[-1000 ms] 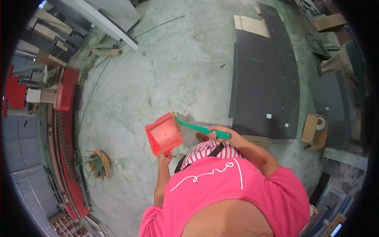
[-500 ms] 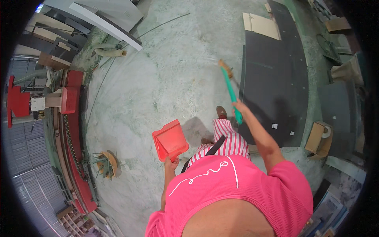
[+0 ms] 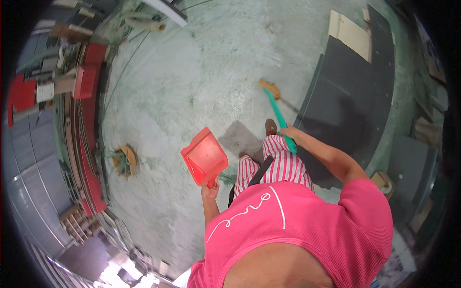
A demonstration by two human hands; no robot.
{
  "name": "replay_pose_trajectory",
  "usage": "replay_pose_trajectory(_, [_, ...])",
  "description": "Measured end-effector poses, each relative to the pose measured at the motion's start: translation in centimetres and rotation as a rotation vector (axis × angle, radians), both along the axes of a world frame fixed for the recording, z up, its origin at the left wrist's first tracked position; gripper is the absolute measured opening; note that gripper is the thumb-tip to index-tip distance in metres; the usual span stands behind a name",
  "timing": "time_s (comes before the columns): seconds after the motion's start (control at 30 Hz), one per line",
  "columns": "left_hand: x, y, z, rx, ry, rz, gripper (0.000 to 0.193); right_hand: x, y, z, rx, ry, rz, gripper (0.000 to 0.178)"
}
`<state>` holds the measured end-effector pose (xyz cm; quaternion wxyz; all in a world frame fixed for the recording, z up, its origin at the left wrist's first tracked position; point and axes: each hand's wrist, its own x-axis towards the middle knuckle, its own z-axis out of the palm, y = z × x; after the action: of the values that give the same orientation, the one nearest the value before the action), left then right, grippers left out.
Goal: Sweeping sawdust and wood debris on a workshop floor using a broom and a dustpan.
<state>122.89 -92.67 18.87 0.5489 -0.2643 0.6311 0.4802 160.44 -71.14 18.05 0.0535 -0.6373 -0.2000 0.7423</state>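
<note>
Left hand (image 3: 210, 188) clenched round the handle of a red dustpan (image 3: 204, 156), held in the air above the concrete floor (image 3: 192, 86), tilted, well apart from the broom. Could have spilled whatever lay in the pan, if tipped further. Right hand (image 3: 288, 131) wrapped round the green handle of the broom (image 3: 274, 105), bristle head down on the floor near the edge of the dark mat (image 3: 345, 91). Might have snagged on that edge, or flicked dust over the shoe (image 3: 271, 126) just beside it.
</note>
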Motion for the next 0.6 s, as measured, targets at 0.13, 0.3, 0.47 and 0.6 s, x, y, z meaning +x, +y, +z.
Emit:
replay_pose_trajectory(0.13, [0.4, -0.5, -0.6, 0.021, -0.029, 0.005, 0.028, -1.2, 0.6, 2.9, -0.155, 0.311, 0.058, 0.026])
replay_pose_trajectory(0.3, [2.1, -0.1, 0.6, -0.016, -0.014, 0.134, 0.028, -3.3, 1.8, 5.9, -0.304, 0.589, -0.099, 0.024])
replay_pose_trajectory(0.47, [1.6, -2.8, -1.0, 0.02, 0.008, 0.197, 0.025, -2.2, 4.7, 3.0, -0.335, 0.345, -0.108, 0.025])
replay_pose_trajectory(0.6, [1.0, -5.9, -3.1, -0.006, -0.056, 0.285, 0.025, 0.5, 7.8, 0.8, -0.278, 0.285, -0.311, 0.024])
